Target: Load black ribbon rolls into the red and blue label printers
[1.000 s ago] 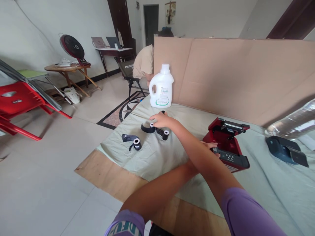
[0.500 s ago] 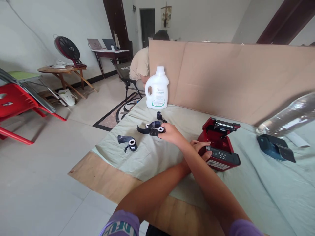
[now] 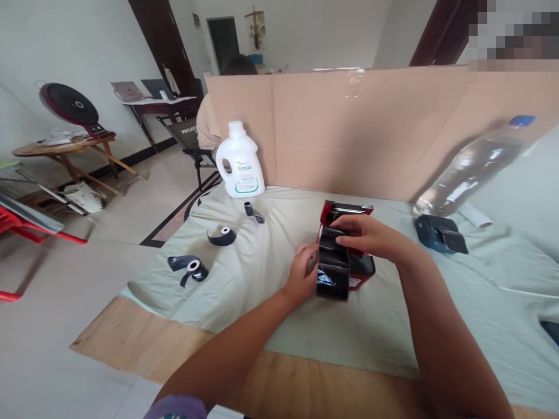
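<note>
Both hands meet over a small red label printer [image 3: 364, 269] with its lid up, on a pale cloth [image 3: 271, 273]. My right hand [image 3: 364, 235] is closed on a black ribbon roll [image 3: 332, 269] whose dark film hangs down in front of the printer. My left hand [image 3: 301, 273] pinches the left side of the same film. More black ribbon rolls with white cores lie to the left: one roll [image 3: 222, 235], a second roll [image 3: 190, 268] nearer the cloth's edge, and a small one [image 3: 252, 212] by the bottle.
A white detergent bottle [image 3: 239, 162] stands at the back against a cardboard wall [image 3: 371, 128]. A dark blue device [image 3: 440, 233] and a clear plastic bottle [image 3: 474, 166] are at the right. A person sits behind the cardboard. A fan [image 3: 70, 106], small tables and a red chair stand left.
My right hand picked a ribbon roll from the left pile and carried it right to the printer. My left hand moved from the printer onto the film. The view swung right.
</note>
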A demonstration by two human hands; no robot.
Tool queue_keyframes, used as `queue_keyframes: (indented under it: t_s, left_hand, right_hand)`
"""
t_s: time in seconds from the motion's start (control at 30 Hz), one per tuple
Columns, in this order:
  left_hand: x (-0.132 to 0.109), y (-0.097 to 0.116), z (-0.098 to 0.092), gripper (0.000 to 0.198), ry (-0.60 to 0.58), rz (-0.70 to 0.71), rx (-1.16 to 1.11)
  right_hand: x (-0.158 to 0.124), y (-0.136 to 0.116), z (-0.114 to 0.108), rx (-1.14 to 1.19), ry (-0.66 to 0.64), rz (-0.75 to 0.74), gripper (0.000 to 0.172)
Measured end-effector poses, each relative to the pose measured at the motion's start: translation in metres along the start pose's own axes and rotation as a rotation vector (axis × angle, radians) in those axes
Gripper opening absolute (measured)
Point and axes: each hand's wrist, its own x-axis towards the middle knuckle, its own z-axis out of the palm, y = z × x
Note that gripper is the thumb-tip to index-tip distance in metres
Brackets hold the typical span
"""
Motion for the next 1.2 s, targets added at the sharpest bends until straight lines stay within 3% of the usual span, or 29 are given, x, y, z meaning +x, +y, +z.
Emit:
queue_keyframes:
  t_s: [0.07, 0.13, 0.33, 0.47, 0.63, 0.77, 0.87, 0.93, 1.0, 1.1, 1.2]
  left_hand:
    - [-0.001, 0.001, 0.0, 0.036, 0.03, 0.003, -0.014]
    - [-0.002, 0.002, -0.001, 0.042, 0.053, 0.028, 0.017]
    - [-0.006, 0.007, -0.001, 0.041, 0.037, 0.261, 0.256]
    - [-0.007, 0.011, 0.0, 0.035, -0.029, 0.355, 0.343]
    - [-0.006, 0.009, 0.004, 0.034, -0.008, 0.382, 0.376]
    - [-0.007, 0.004, 0.005, 0.03, -0.028, 0.358, 0.402]
    - [-0.008, 0.003, 0.004, 0.027, -0.032, 0.369, 0.396]
    - [-0.008, 0.003, 0.004, 0.026, -0.014, 0.391, 0.371]
    - [-0.007, 0.004, 0.005, 0.025, -0.001, 0.411, 0.334]
    - [-0.006, 0.005, 0.006, 0.025, 0.006, 0.401, 0.293]
    - [-0.007, 0.005, 0.006, 0.024, 0.022, 0.382, 0.268]
  right_hand:
    - [-0.001, 0.012, -0.014, -0.248, 0.052, 0.093, 0.024]
    - [0.002, 0.021, -0.015, -0.447, 0.084, 0.116, 0.023]
    - [0.012, 0.028, 0.013, -0.787, 0.063, 0.192, 0.028]
    - [0.009, 0.025, 0.016, -0.875, 0.077, 0.222, 0.026]
    - [0.019, 0.033, 0.023, -0.887, 0.073, 0.272, 0.027]
    - [0.024, 0.037, 0.02, -0.819, 0.115, 0.276, 0.026]
    - [0.009, 0.029, 0.001, -0.637, 0.113, 0.241, 0.022]
    - [-0.005, 0.025, -0.017, -0.528, 0.142, 0.284, 0.032]
    - [-0.016, 0.026, -0.033, -0.463, 0.294, 0.333, 0.037]
    - [-0.016, 0.041, -0.044, -0.334, 0.655, 0.262, 0.043]
    - [0.004, 0.061, -0.039, -0.062, 0.747, 0.14, 0.056]
